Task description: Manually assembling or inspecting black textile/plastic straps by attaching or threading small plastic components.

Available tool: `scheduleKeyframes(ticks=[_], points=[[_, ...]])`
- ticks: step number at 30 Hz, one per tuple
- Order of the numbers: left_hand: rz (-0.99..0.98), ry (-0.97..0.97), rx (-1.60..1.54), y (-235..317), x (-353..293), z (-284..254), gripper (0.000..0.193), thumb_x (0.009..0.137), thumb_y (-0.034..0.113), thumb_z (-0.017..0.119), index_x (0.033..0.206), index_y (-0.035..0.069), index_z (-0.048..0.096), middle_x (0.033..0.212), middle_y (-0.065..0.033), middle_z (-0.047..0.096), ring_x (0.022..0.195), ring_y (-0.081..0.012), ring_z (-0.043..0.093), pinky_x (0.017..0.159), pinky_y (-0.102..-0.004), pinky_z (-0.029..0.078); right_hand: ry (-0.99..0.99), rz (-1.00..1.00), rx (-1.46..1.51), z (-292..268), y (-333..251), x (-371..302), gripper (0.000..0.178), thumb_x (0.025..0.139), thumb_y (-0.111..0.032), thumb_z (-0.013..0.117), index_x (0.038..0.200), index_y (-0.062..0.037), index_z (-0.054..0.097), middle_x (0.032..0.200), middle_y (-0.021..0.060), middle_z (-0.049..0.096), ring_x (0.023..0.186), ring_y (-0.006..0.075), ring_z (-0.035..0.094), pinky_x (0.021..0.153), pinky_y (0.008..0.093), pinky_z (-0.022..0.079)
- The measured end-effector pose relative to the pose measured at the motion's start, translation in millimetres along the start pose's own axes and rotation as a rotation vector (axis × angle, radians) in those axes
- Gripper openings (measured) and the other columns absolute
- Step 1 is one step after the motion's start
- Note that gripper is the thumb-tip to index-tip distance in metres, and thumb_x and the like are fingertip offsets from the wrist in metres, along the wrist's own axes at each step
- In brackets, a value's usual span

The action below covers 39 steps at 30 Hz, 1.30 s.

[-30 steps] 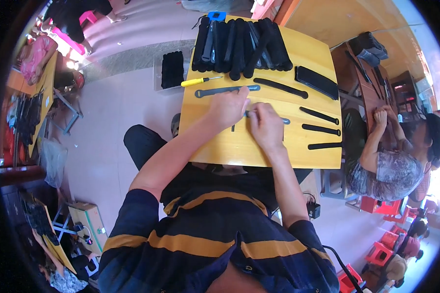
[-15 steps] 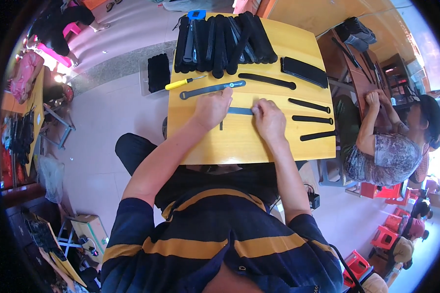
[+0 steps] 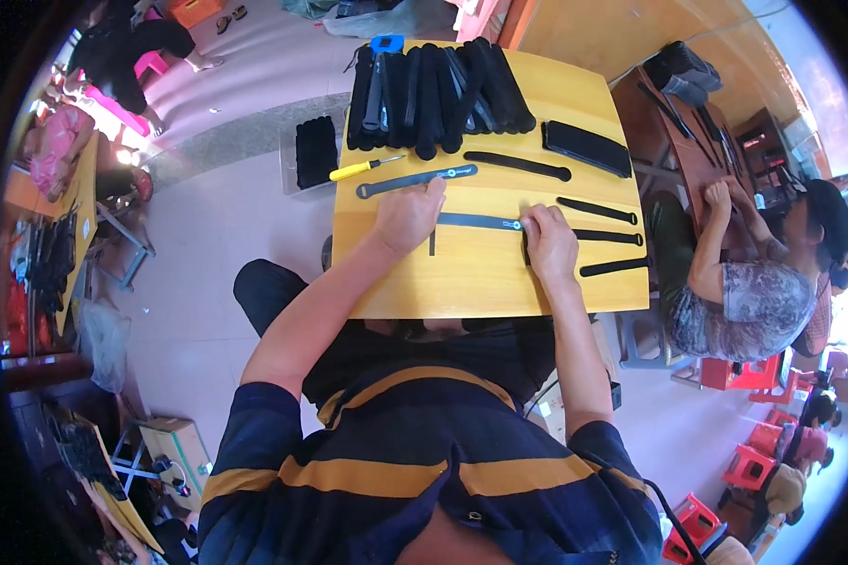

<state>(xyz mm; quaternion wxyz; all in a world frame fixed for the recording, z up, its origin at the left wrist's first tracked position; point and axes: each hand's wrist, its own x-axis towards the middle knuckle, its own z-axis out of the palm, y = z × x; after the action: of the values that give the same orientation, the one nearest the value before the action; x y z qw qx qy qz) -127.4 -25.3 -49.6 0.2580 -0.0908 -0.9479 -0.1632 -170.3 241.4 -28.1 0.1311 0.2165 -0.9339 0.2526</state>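
A grey hook-and-loop strap (image 3: 479, 221) is stretched flat across the table between my hands. My left hand (image 3: 410, 218) is closed on its left end, and that end is hidden by the fingers. At the other end my right hand (image 3: 549, 243) pinches the strap, with a dark edge showing beside the fingertips. Another grey strap (image 3: 405, 180), with a looped left end, lies just beyond my left hand. A black strap (image 3: 518, 166) lies farther off, and several shorter black straps (image 3: 598, 209) lie right of my right hand.
A pile of black straps (image 3: 410, 99) covers the table's far side, with a blue item (image 3: 386, 43) behind it. A yellow screwdriver (image 3: 353, 171) lies at left, a black strap bundle (image 3: 586, 148) at right. A co-worker (image 3: 758, 297) sits at the right-hand table.
My right hand has slid right and slightly nearer along the strap, uncovering a longer stretch and its printed mark. My left hand stays at the other end. The whole view has shifted slightly.
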Motion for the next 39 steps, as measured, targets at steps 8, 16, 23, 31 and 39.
scheduleKeyframes(ticks=[8,16,23,31,39], points=[[-0.241,-0.166,0.057,-17.6,-18.8,-24.5,0.016,0.097,0.024,0.063,0.101,0.009,0.058,0.089,-0.0115,0.072,0.08,-0.0292,0.072,0.067,-0.0444,0.056,0.086,-0.068,-0.084,-6.0,17.3,-7.3,0.01,0.094,-0.02,0.069,0.095,-0.0103,0.067,0.088,0.0127,0.064,0.077,0.037,0.066,0.067,0.047,0.053],[-0.267,-0.203,0.112,-28.3,-9.9,-41.5,0.024,0.098,0.026,0.061,0.113,0.007,0.065,0.101,-0.0143,0.07,0.09,-0.0352,0.07,0.079,-0.0472,0.056,0.159,-0.004,-0.03,-25.7,6.6,-11.9,0.01,0.095,-0.017,0.069,0.092,-0.0082,0.066,0.083,0.013,0.064,0.073,0.0349,0.065,0.063,0.044,0.052],[-0.093,-0.178,0.218,-40.9,-11.8,-36.6,0.013,0.09,0.017,0.062,0.082,0.007,0.065,0.085,-0.011,0.065,0.08,-0.0307,0.07,0.067,-0.0448,0.056,0.144,-0.041,0.224,-27.9,-32.5,-10.0,0.008,0.093,-0.011,0.07,0.091,-0.0041,0.067,0.082,0.0136,0.064,0.069,0.0307,0.064,0.063,0.0388,0.051],[0.187,-0.116,0.164,14.6,-19.7,-89.9,0.006,0.088,0.018,0.06,0.087,0.012,0.06,0.084,-0.0042,0.058,0.075,-0.0215,0.066,0.059,-0.038,0.053,-0.415,0.458,1.186,-1.9,-71.7,-40.9,0.032,0.104,-0.035,0.063,0.115,-0.0053,0.066,0.095,0.0018,0.068,0.079,0.0116,0.065,0.067,0.0246,0.053],[0.346,-0.136,-0.005,54.5,-58.3,-88.9,0.021,0.089,0.023,0.065,0.104,0.008,0.068,0.079,-0.002,0.052,0.07,-0.0171,0.062,0.057,-0.0352,0.049,-0.427,0.603,1.355,10.7,-98.6,-53.3,0.033,0.108,-0.034,0.055,0.115,-0.004,0.065,0.092,0.0044,0.068,0.078,0.0115,0.066,0.068,0.0245,0.055]])
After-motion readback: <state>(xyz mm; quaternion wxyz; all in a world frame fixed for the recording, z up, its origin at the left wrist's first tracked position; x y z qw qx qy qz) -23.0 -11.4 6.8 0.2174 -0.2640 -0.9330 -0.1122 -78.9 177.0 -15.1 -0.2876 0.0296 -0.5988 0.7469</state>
